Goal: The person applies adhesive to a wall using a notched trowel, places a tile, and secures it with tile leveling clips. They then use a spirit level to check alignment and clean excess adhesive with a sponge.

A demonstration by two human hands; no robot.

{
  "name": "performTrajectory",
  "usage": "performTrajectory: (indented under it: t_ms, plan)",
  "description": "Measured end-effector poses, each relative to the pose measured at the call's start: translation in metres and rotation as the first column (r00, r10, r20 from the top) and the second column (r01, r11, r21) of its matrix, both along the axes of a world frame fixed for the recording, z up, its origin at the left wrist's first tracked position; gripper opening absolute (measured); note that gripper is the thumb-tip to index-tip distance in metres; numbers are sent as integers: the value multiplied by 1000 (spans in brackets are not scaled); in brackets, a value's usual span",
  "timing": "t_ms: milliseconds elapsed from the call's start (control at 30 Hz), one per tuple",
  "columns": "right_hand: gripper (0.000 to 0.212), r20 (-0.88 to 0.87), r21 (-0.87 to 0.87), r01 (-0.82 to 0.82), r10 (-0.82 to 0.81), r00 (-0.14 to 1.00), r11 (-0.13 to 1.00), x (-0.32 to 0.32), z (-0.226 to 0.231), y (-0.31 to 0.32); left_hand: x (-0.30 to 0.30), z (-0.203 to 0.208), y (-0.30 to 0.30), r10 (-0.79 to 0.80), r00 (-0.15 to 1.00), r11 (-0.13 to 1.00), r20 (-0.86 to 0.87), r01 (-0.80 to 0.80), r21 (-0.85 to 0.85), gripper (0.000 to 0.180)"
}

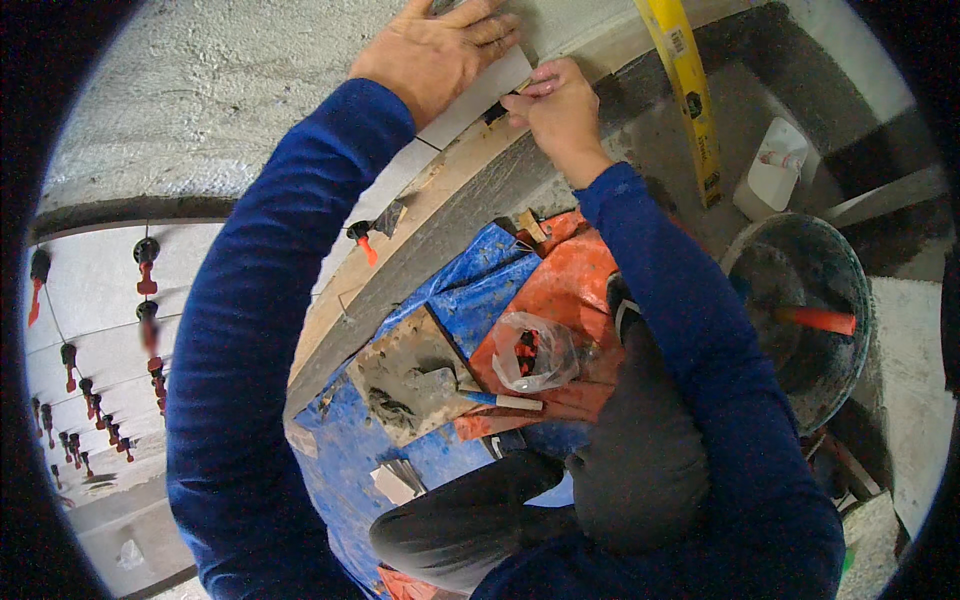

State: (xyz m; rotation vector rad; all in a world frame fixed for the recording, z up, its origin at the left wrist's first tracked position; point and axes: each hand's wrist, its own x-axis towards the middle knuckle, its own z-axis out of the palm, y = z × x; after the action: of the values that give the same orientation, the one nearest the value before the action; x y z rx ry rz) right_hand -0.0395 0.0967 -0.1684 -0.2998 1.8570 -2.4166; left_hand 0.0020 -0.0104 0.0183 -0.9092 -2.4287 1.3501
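Observation:
My left hand [435, 60] lies with fingers stretched over a pale tile [475, 100] against the rough plastered wall. Just right of it, my right hand [562, 110] pinches something small at the tile's lower edge. Its fingers mostly cover that piece, and a dark bit shows beside the fingertips. Below the tile runs a long wooden strip [440, 195]. Farther down this row, a tile-levelling clip with a red handle [364, 243] sticks out from the tiles, next to a small grey scrap [390, 218].
A yellow spirit level [690, 110] leans at the right, near a white tub [772, 170] and a bucket [745, 265] holding an orange-handled tool [818, 320]. Blue tarp [440, 460] carries a mortar board [390, 350], trowel [505, 401] and plastic bag [555, 365]. Levelling clips [146, 262] stud the left tiles.

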Motion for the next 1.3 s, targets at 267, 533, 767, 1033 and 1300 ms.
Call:
performTrajectory:
  t_ms: [267,533,767,1033,1300]
  plan:
    - [49,-480,336,290,-102,872,896,0,20,27,156,-54,73,161,956,696,244,-285,659,56]
    - [62,-748,348,415,-18,663,841,3,53,22,377,-57,51,463,580,-108,670,-714,692,56]
    - [70,-942,289,462,165,291,838,18,99,17,424,-81,37,566,508,-304,650,-604,737,49]
    - [64,-925,356,350,274,262,867,20,106,1,422,-73,35,532,445,-418,721,-602,680,50]
    - [69,-927,345,349,259,272,871,29,108,-13,425,-75,30,536,465,-365,704,-625,690,50]
